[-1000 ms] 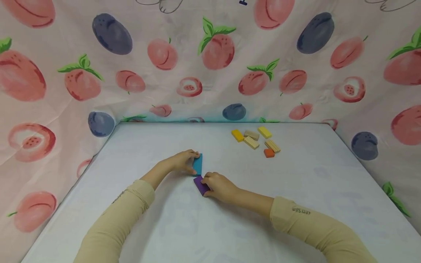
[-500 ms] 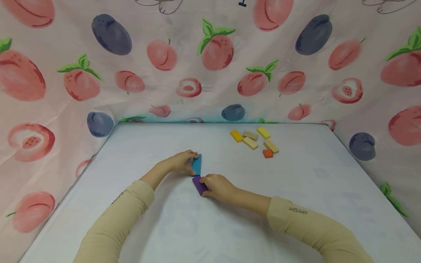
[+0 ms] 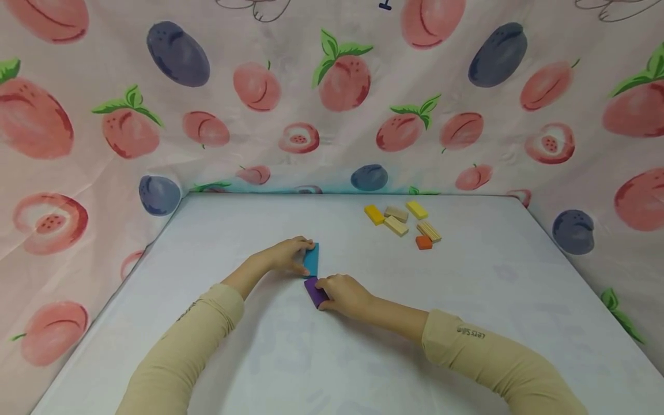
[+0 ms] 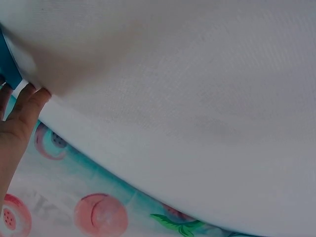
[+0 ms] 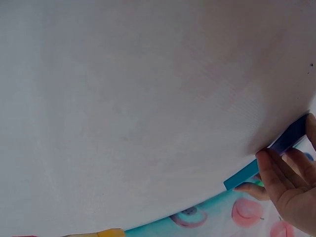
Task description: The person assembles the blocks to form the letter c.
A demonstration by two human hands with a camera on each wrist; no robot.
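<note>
Just nearside of the blue block point(image 3: 312, 260) in the left hand's point(image 3: 287, 254) pinch, purple block point(image 3: 314, 293) within the right hand's point(image 3: 346, 295) pinch.

Fruit-print cloth point(image 3: 344, 129) walling a white tabletop point(image 3: 311, 357) on three sides suggests a makeshift booth.

The far block point(image 3: 312, 259) is blue, the nearer block point(image 3: 314, 293) purple. Farther right, one block point(image 3: 374, 215) is amber, another point(image 3: 417, 210) yellow, two point(image 3: 396, 226) tan, one point(image 3: 429, 231) striped tan, one point(image 3: 423, 242) orange. The table point(image 3: 467, 276) is white; the cloth point(image 3: 220, 52) pale pink with pink peaches point(image 3: 344, 83), navy plums point(image 3: 178, 53); the sleeves point(image 3: 176, 346) beige.
</note>
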